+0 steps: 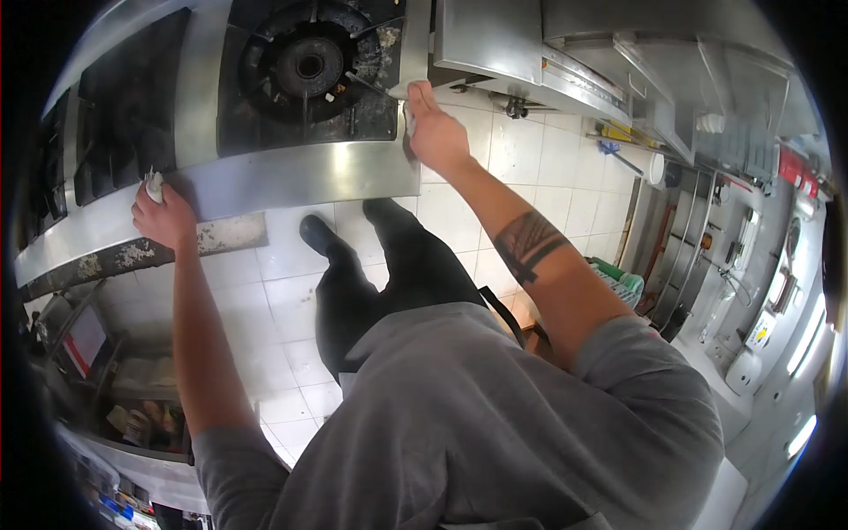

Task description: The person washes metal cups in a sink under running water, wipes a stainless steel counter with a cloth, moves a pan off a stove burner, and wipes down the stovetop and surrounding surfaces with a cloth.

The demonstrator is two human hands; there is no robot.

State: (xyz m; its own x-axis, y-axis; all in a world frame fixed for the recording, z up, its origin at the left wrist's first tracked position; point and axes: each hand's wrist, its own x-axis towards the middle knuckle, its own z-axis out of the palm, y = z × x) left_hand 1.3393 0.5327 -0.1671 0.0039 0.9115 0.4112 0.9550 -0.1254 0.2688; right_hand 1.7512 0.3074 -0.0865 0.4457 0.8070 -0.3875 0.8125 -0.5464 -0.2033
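My left hand (163, 215) is closed around a crumpled whitish cloth (155, 186) at the front edge of the steel stove (291, 179). Over at the stove's right edge, my right hand (439, 132) presses a pale cloth (409, 116) against the steel, its fingers pointing away from me. Between the hands lies a black burner (309, 66) with a round cast ring and grate bars. Bits of food and grime are on the dark plate around it. Most of the right-hand cloth is hidden under the fingers.
More dark burners (132, 106) run off to the left. A steel counter unit (488, 40) stands right of the stove. White floor tiles (283, 305) lie below, with my shoes near the stove. A shelf with containers (146, 420) is at lower left.
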